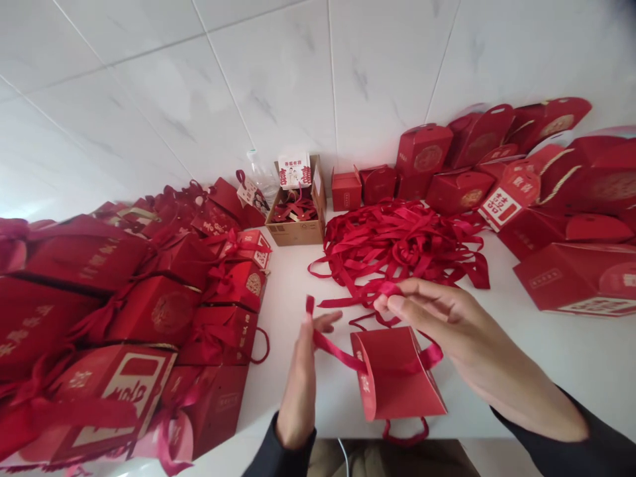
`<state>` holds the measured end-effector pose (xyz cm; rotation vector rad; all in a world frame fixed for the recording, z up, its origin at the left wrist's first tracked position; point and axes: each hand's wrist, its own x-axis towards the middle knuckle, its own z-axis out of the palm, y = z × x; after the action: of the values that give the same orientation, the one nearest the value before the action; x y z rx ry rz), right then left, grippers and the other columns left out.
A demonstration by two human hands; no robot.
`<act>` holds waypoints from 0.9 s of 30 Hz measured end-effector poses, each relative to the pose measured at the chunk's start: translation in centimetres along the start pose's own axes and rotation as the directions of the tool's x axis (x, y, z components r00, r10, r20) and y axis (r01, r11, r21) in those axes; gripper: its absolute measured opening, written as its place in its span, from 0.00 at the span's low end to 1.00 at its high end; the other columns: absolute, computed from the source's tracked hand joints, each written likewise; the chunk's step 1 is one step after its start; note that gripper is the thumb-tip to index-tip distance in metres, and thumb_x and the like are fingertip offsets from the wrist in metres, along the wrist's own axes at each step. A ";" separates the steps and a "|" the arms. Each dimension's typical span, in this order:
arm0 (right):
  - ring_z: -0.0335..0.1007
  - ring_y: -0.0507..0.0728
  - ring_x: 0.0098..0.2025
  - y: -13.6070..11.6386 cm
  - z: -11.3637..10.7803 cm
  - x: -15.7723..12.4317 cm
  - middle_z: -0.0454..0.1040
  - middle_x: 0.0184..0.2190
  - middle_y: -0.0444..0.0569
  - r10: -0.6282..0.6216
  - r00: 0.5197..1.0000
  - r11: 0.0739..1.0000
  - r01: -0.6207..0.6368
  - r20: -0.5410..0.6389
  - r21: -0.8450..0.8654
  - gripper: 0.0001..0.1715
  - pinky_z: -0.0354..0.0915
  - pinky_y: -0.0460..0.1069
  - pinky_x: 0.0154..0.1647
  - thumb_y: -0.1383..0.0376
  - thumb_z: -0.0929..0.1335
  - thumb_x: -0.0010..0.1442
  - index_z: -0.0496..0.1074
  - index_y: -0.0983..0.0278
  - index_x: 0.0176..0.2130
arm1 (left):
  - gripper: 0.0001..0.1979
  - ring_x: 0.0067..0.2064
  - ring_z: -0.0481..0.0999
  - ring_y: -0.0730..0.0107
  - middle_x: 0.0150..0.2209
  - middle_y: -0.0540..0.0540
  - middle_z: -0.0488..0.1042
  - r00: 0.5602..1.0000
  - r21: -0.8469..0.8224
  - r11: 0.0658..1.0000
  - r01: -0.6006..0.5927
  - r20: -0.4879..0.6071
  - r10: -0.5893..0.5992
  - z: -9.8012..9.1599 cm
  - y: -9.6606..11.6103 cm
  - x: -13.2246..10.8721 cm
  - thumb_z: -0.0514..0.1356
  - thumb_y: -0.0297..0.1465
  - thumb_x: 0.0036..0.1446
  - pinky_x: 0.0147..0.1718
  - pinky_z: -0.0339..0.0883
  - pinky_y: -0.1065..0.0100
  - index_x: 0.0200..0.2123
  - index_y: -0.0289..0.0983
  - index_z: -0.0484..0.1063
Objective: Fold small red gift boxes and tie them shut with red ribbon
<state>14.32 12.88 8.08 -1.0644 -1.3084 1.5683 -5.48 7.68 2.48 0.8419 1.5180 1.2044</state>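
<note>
Hold ribbon (334,350) taut and flat across box (397,381), set at front of table (546,351) between hands; left hand (303,371) pinched shut on one end, right hand (437,324) fingertips gripping the other above box, clear of pile (397,245)

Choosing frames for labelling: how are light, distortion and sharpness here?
Head view: soft even light, no hard shadows; wide-lens distortion curves the white wall tiles and stretches the stacked red gift boxes at left, slightly soft; the red fabric ribbon pinched in left hand and right hand and the small red paper box are sharp.
</note>
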 end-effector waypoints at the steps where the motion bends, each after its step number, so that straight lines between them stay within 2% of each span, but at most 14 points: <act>1: 0.79 0.57 0.47 0.3 -0.1 0.1 0.84 0.41 0.44 0.013 1.000 1.000 -0.013 -0.024 -0.007 0.13 0.72 0.47 0.50 0.51 0.77 0.64 0.81 0.54 0.44 | 0.35 0.66 0.69 0.44 0.59 0.38 0.79 1.000 -0.002 1.000 -0.008 0.028 0.008 -0.2 -0.9 -1.0 0.46 0.58 0.69 0.66 0.58 0.46 0.51 0.41 0.84; 3: 0.79 0.58 0.47 0.5 -0.2 0.1 0.84 0.41 0.44 0.017 0.999 0.999 -0.018 -0.047 -0.031 0.14 0.73 0.47 0.51 0.51 0.77 0.64 0.81 0.55 0.44 | 0.31 0.71 0.63 0.44 0.64 0.40 0.75 0.997 -0.013 0.997 -0.071 0.026 0.071 -0.1 -1.7 -3.1 0.50 0.57 0.68 0.69 0.54 0.46 0.55 0.44 0.83; 5: 0.79 0.58 0.47 0.4 -0.1 0.0 0.84 0.41 0.45 0.003 0.999 0.999 -0.005 -0.052 -0.042 0.14 0.73 0.48 0.51 0.51 0.77 0.63 0.81 0.55 0.44 | 0.27 0.73 0.60 0.45 0.68 0.44 0.71 0.993 -0.014 0.993 -0.116 -0.006 0.116 0.1 -1.5 -4.6 0.58 0.54 0.66 0.71 0.51 0.48 0.58 0.48 0.80; 7: 0.79 0.59 0.45 0.0 0.0 -0.2 0.83 0.39 0.45 -0.031 0.999 0.999 0.031 -0.032 -0.029 0.13 0.75 0.49 0.49 0.51 0.77 0.63 0.81 0.55 0.44 | 0.22 0.72 0.63 0.47 0.67 0.45 0.72 0.988 0.015 0.988 -0.152 -0.012 0.152 0.3 -0.6 -5.2 0.60 0.51 0.66 0.70 0.56 0.50 0.57 0.49 0.81; 9: 0.79 0.58 0.44 -0.6 0.2 -0.3 0.82 0.38 0.44 -0.075 0.997 0.997 0.076 0.029 -0.032 0.11 0.75 0.49 0.48 0.52 0.76 0.65 0.81 0.55 0.42 | 0.19 0.67 0.70 0.49 0.61 0.42 0.77 0.976 0.060 0.974 -0.218 0.007 0.218 0.3 0.6 -4.9 0.58 0.48 0.69 0.64 0.66 0.54 0.53 0.47 0.83; 11: 0.79 0.58 0.42 -1.2 0.1 -0.4 0.80 0.36 0.44 -0.123 0.987 0.989 0.131 0.105 -0.067 0.11 0.75 0.49 0.46 0.52 0.73 0.69 0.80 0.55 0.40 | 0.18 0.59 0.77 0.52 0.53 0.42 0.81 0.959 0.080 0.956 -0.282 0.041 0.280 0.5 1.9 -4.2 0.58 0.46 0.70 0.55 0.72 0.59 0.50 0.45 0.84; 14: 0.79 0.59 0.42 -2.1 -0.1 -0.5 0.80 0.37 0.45 -0.182 0.966 0.964 0.212 0.183 -0.159 0.11 0.74 0.51 0.45 0.53 0.71 0.71 0.80 0.55 0.39 | 0.16 0.41 0.81 0.60 0.38 0.44 0.83 0.949 0.086 0.949 -0.304 0.117 0.293 1.2 3.7 -3.5 0.58 0.43 0.70 0.43 0.73 0.64 0.41 0.41 0.83; 16: 0.79 0.61 0.49 -2.5 0.0 -0.5 0.81 0.45 0.46 -0.216 0.956 0.941 0.258 0.198 -0.221 0.10 0.73 0.52 0.50 0.53 0.72 0.70 0.81 0.54 0.40 | 0.16 0.33 0.77 0.63 0.31 0.46 0.80 0.934 0.137 0.936 -0.323 0.204 0.292 1.9 4.8 -3.3 0.58 0.40 0.70 0.37 0.71 0.64 0.35 0.40 0.81; 19: 0.75 0.63 0.59 -2.9 0.3 -0.2 0.79 0.55 0.45 -0.247 0.946 0.907 0.303 0.212 -0.294 0.09 0.70 0.54 0.59 0.53 0.73 0.68 0.83 0.52 0.40 | 0.08 0.35 0.76 0.62 0.33 0.46 0.80 0.870 0.228 0.861 -0.454 0.321 0.373 2.7 5.7 -3.2 0.60 0.33 0.66 0.39 0.69 0.63 0.37 0.40 0.79; 21: 0.74 0.64 0.61 -3.1 0.5 0.1 0.80 0.55 0.46 -0.267 0.930 0.877 0.343 0.254 -0.335 0.08 0.71 0.54 0.59 0.54 0.73 0.67 0.83 0.52 0.41 | 0.06 0.35 0.76 0.62 0.34 0.46 0.80 0.843 0.241 0.827 -0.508 0.339 0.419 2.9 5.7 -3.1 0.61 0.33 0.65 0.40 0.68 0.62 0.36 0.41 0.78; 22: 0.76 0.64 0.59 -3.1 0.5 0.2 0.81 0.53 0.46 -0.268 0.922 0.860 0.359 0.279 -0.361 0.08 0.72 0.54 0.57 0.54 0.73 0.68 0.83 0.52 0.42 | 0.09 0.33 0.75 0.62 0.31 0.46 0.79 0.850 0.241 0.831 -0.501 0.318 0.420 3.0 5.6 -3.1 0.61 0.36 0.66 0.37 0.67 0.63 0.33 0.41 0.77; 24: 0.79 0.62 0.54 -3.1 0.2 0.4 0.83 0.50 0.45 -0.245 0.921 0.824 0.362 0.303 -0.436 0.11 0.74 0.52 0.53 0.53 0.71 0.70 0.82 0.52 0.47 | 0.20 0.28 0.71 0.64 0.24 0.47 0.74 0.895 0.236 0.872 -0.429 0.242 0.375 3.0 5.4 -2.9 0.59 0.43 0.68 0.31 0.64 0.63 0.25 0.41 0.74; 26: 0.81 0.60 0.48 -3.0 -0.4 0.5 0.83 0.49 0.44 -0.211 0.940 0.784 0.326 0.267 -0.528 0.13 0.75 0.51 0.47 0.52 0.70 0.71 0.80 0.51 0.51 | 0.27 0.27 0.70 0.64 0.22 0.47 0.72 0.939 0.225 0.917 -0.329 0.179 0.293 2.8 5.2 -2.6 0.56 0.48 0.68 0.30 0.64 0.63 0.20 0.41 0.72; 27: 0.81 0.59 0.45 -2.9 -0.8 0.4 0.83 0.48 0.44 -0.212 0.949 0.764 0.310 0.234 -0.565 0.13 0.75 0.50 0.45 0.52 0.69 0.71 0.80 0.52 0.51 | 0.28 0.27 0.72 0.64 0.22 0.46 0.73 0.952 0.209 0.937 -0.281 0.182 0.245 2.7 5.3 -2.5 0.56 0.50 0.68 0.31 0.65 0.63 0.20 0.41 0.74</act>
<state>15.18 13.93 10.81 -1.0691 -2.0536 1.0536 -2.47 7.57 8.16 1.3010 1.4706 1.1338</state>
